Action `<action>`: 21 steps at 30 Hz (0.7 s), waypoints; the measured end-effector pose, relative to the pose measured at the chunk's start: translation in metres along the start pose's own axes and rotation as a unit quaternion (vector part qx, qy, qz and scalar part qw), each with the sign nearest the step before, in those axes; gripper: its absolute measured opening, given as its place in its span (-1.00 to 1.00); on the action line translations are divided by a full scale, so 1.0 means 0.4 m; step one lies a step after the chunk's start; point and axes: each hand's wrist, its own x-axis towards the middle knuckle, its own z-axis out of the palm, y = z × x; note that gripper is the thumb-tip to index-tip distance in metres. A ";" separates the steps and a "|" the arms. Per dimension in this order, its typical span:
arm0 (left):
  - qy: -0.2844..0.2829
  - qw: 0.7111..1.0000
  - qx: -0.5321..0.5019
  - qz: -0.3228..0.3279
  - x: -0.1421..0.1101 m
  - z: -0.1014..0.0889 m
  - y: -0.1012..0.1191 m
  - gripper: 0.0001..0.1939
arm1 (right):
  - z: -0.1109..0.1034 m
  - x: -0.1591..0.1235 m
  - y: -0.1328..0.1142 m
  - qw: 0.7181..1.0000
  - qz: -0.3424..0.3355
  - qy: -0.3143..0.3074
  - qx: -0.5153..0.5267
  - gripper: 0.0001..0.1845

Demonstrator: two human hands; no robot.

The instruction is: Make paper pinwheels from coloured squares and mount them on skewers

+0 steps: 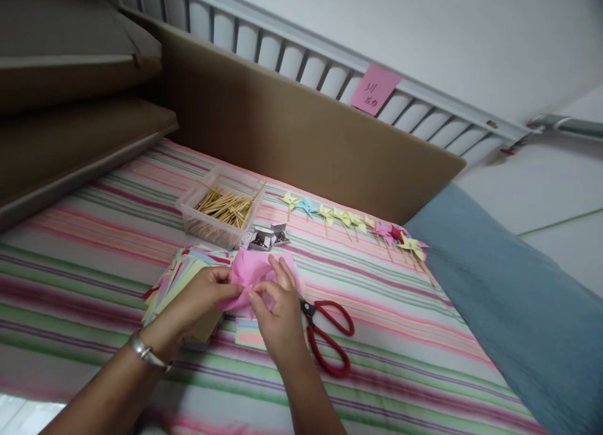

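Between my two hands is a piece of pink paper (252, 267), its corners bent inward. My left hand (214, 290), with a silver bracelet on the wrist, pinches the paper's left side. The thumb and forefinger of my right hand (277, 306) come together at the paper's middle, while the other fingers rest over its right part. Beneath and to the left lies a pile of coloured paper sheets (175, 290). Red-handled scissors (330, 334) lie just right of my right hand, their blades partly hidden.
A clear plastic box (207, 228) of thin wooden sticks (228, 208) stands behind the paper, beside small open boxes (261, 239) of dark pins. Finished paper pinwheels (346, 218) lie in a row at the back right. A cardboard panel (292, 140) borders the striped cloth (400, 359).
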 end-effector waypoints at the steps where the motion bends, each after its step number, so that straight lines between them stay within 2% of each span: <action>1: -0.002 1.000 -0.002 0.000 0.000 0.000 0.000 -0.84 | 0.000 -0.001 0.000 1.000 -0.002 0.001 -0.006 -0.91; 13: -0.029 0.999 0.014 0.011 0.004 -0.002 -0.004 -0.84 | -0.001 0.007 -0.002 0.999 0.010 0.009 -0.042 -0.91; 21: 0.015 0.997 0.074 0.012 0.003 0.010 0.006 -0.84 | 0.004 0.004 -0.003 0.998 0.012 0.021 -0.058 -0.92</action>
